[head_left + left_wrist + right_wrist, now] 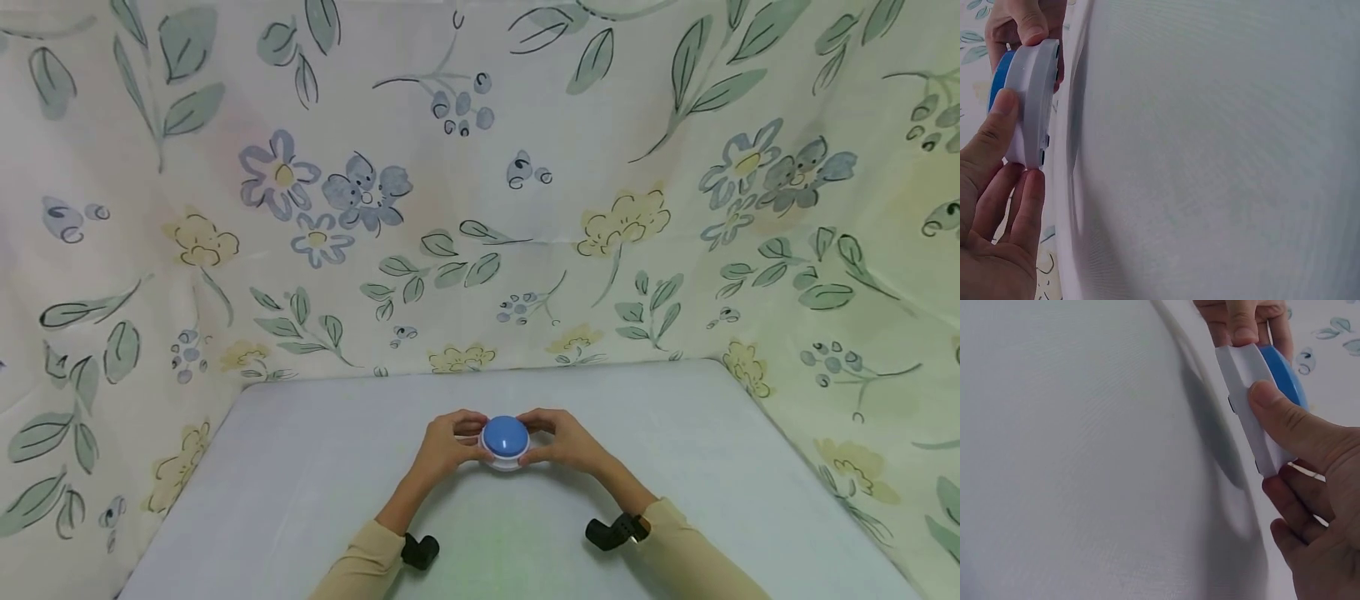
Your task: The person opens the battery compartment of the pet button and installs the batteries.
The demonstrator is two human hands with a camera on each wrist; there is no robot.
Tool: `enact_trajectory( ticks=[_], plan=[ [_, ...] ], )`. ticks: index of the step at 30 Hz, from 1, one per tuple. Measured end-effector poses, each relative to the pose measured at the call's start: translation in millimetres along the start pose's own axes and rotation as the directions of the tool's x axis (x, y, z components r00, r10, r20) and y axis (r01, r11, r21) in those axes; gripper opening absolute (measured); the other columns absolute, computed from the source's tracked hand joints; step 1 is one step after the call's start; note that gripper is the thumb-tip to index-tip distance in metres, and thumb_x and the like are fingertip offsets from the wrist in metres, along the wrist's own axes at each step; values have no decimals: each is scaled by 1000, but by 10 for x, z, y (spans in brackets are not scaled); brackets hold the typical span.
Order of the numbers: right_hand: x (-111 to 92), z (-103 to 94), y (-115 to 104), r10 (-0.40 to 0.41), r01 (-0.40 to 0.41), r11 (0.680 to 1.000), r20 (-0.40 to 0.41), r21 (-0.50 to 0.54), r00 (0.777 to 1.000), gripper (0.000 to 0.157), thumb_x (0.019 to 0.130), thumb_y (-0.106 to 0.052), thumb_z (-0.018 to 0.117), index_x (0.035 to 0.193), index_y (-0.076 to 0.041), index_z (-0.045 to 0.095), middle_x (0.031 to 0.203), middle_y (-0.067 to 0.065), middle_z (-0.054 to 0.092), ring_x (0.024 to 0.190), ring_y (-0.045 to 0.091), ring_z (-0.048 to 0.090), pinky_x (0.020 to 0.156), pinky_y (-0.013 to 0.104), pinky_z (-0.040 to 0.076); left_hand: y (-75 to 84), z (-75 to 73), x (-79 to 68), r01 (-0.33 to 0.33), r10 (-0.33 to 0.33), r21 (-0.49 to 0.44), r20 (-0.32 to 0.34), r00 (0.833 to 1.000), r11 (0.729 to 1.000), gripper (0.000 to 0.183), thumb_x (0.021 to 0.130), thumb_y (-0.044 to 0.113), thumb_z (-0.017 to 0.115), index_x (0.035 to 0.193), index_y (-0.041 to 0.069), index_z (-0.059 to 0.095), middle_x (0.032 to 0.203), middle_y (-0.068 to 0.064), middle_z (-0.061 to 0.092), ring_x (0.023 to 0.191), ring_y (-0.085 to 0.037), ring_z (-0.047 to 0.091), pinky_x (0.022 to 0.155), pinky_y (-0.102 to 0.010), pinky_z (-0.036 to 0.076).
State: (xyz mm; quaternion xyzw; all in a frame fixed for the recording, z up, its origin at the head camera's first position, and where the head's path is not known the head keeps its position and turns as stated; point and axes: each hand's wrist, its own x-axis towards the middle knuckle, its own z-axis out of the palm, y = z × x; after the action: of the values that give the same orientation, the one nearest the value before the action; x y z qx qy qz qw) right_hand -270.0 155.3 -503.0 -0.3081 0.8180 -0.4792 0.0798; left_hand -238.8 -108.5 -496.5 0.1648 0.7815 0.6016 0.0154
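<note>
Between both hands is a round push button (506, 437) with a blue domed top and a white base. My left hand (447, 446) grips its left side, thumb on the near edge and fingers around the far side. On the opposite side my right hand (567, 443) holds it the same way. In the left wrist view the white base (1030, 103) shows small dark feet underneath. The right wrist view shows the button (1250, 394) raised off the table, a shadow lying on the cloth near it.
A table with a white cover (337, 475) spreads around the hands. Floral fabric (465, 192) hangs behind it and along both sides. Dark wrist cameras (420, 552) are strapped on both wrists, by the beige sleeves (363, 560).
</note>
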Motion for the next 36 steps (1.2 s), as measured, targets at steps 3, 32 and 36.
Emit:
enact_trajectory(
  ticks=[3,32,36],
  plan=[
    [-5,8,4,-2,2,999,-3,-37,1000,62,76,-25,93,129,-7,66,123,-1,67,117,19,62,105,44,43,-9,6,11,25,-25,30,17,1000,999,55,70,3,94,120,-2,70,113,-14,72,104,-29,69,85,-34,56],
    [45,59,30,-2,4,995,18,-97,1000,62,75,-26,93,127,-10,63,122,-2,65,113,17,61,100,39,47,-65,-32,27,-1,-17,158,113,993,987,55,79,3,88,127,-2,64,124,-16,67,113,-32,65,89,-36,54],
    [20,14,34,-6,10,995,42,-100,999,65,81,-30,89,134,-7,60,128,2,63,117,21,60,102,42,46,-57,-113,-31,-22,-5,211,125,992,977,54,88,13,83,134,-1,60,133,-16,62,119,-34,62,94,-42,52]
  ],
)
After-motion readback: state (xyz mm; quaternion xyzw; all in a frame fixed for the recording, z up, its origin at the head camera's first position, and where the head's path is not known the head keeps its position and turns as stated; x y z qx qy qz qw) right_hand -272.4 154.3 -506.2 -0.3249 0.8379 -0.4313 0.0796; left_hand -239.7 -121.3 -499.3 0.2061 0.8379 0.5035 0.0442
